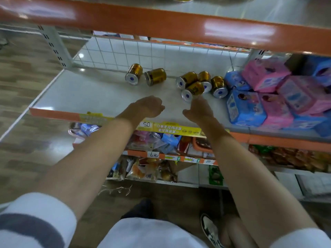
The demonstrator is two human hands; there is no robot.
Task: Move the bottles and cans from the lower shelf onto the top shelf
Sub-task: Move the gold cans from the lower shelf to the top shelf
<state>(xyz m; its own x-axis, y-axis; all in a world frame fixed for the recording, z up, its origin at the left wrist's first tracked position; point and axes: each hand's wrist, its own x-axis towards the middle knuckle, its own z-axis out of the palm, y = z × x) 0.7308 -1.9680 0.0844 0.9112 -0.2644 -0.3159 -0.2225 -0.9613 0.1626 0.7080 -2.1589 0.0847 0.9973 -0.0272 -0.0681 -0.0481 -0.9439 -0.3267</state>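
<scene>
Retail shelving of white sheet metal with glossy orange front rails fills the view, standing on a wood-pattern floor [26,77]. A white wire grid [143,51] of square cells closes the back of the lower shelf [80,93].

Six cans [155,76] lie on their sides on the lower shelf near the grid. Each is a short cylinder with a shiny gold wall and a silver end disc marked with a blue dot. Two lie apart at the left; four are clustered at the right, touching one another. The top shelf [161,27] runs overhead.

Left hand [148,106]: over the bare shelf surface, fingers loosely bent downward, holding nothing.

Right hand [198,109]: fingers extended toward the nearest can [193,91] of the cluster. Contact cannot be confirmed owing to blur. The hands are apart.

Pink and blue printed cardboard boxes [268,97] are stacked at the right of the cans. A yellow label strip [170,128] is fixed to the front rail.
</scene>
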